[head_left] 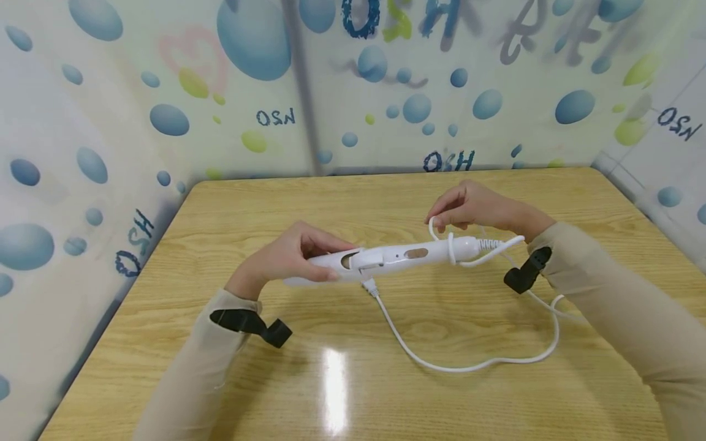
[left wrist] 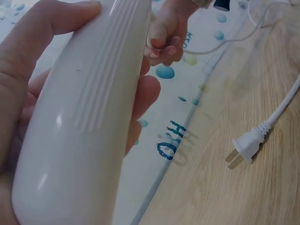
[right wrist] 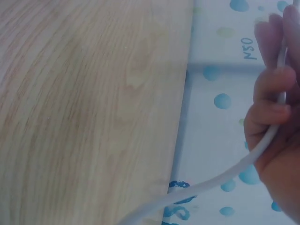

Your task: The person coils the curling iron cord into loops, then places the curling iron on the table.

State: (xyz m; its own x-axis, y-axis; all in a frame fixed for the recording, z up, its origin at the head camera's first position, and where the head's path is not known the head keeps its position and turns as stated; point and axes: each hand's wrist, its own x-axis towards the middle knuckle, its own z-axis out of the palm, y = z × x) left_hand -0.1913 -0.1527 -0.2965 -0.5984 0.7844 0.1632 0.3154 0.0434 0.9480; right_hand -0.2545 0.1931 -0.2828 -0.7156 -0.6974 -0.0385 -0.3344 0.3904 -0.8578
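Observation:
My left hand [head_left: 289, 254] grips a white hair straightener [head_left: 386, 257] by its left end, thumb along the near side. In the left wrist view, ribbed lines run down the straightener's smooth rounded body [left wrist: 70, 154]. A white cord [head_left: 469, 369] leaves its right end and loops around the body there. Above that end, my right hand [head_left: 469, 205] pinches the cord. The right wrist view shows the cord [right wrist: 197, 189] running up through the curled fingers [right wrist: 267, 117]. A two-pin plug [left wrist: 248, 143] lies beneath the straightener, at the cord's free end.
The wooden table [head_left: 248, 380] reaches back to a wall [head_left: 331, 141] printed with blue and green dots. The cord's slack curves across the table toward the right forearm. Black wrist cameras sit on the left [head_left: 276, 334] and right [head_left: 518, 280] wrists.

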